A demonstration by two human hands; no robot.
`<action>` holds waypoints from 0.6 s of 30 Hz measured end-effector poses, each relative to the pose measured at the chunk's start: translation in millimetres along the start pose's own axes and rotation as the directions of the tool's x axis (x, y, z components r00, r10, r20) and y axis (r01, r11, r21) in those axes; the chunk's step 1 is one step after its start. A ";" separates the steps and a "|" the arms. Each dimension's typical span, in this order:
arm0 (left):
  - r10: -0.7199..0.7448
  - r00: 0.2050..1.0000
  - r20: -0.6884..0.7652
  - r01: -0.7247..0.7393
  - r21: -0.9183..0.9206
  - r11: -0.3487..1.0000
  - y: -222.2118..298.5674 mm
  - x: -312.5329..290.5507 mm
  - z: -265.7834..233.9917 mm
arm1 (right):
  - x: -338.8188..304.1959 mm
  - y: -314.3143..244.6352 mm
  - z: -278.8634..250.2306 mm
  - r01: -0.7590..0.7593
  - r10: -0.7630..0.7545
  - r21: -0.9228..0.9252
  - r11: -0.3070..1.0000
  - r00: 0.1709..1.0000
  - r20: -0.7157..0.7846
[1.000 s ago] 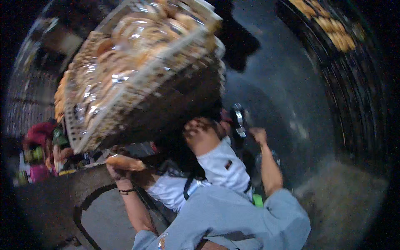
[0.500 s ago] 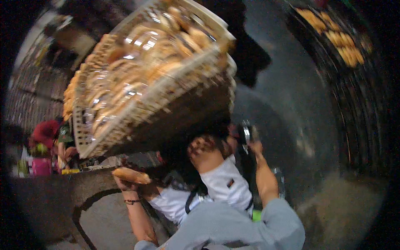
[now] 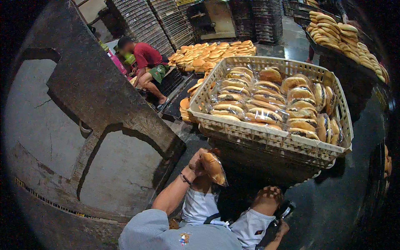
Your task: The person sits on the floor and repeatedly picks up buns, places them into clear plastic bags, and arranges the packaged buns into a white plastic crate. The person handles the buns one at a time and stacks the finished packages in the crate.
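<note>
My left hand [image 3: 198, 162] is closed around a golden bread bun [image 3: 214, 168] in clear plastic wrap, held above my left knee. In front of it stands a cream plastic crate [image 3: 266, 139], filled with rows of wrapped buns [image 3: 266, 100] that show a dark filling. The bun in my hand is apart from the crate. Low at the right, beside my right knee, my right hand [image 3: 283, 228] is partly seen, closed on a black object with a shiny silver band [image 3: 286, 211]. Its exact kind is unclear.
A seated person in a red shirt [image 3: 146, 56] is at the far left. Many unwrapped buns [image 3: 212, 54] lie behind the crate, and more are piled on a rack [image 3: 333, 35] at the far right. Stacked trays [image 3: 141, 21] stand behind. A concrete slab [image 3: 112, 108] lies left.
My view has turned, so the crate now appears further right and steadier. The left hand still holds the bun, now raised nearer the crate. The right hand appears lower, beside my right knee.
</note>
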State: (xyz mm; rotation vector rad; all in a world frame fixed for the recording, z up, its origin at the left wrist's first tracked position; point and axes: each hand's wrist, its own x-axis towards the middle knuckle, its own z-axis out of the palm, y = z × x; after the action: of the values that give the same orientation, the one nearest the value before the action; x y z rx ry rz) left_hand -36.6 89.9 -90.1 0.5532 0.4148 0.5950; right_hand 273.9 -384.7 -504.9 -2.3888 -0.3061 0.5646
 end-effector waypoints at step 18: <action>-0.070 0.995 -0.070 0.084 0.233 0.969 7.0 10.7 24.8 | -68.3 -6.8 15.3 -0.062 0.112 0.441 0.895 0.990 -0.090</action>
State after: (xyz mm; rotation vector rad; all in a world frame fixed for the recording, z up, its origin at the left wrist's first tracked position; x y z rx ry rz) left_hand -18.7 92.4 -68.9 0.7439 0.5675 0.4916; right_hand 206.1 -395.4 -489.5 -1.9909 -0.0140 0.4769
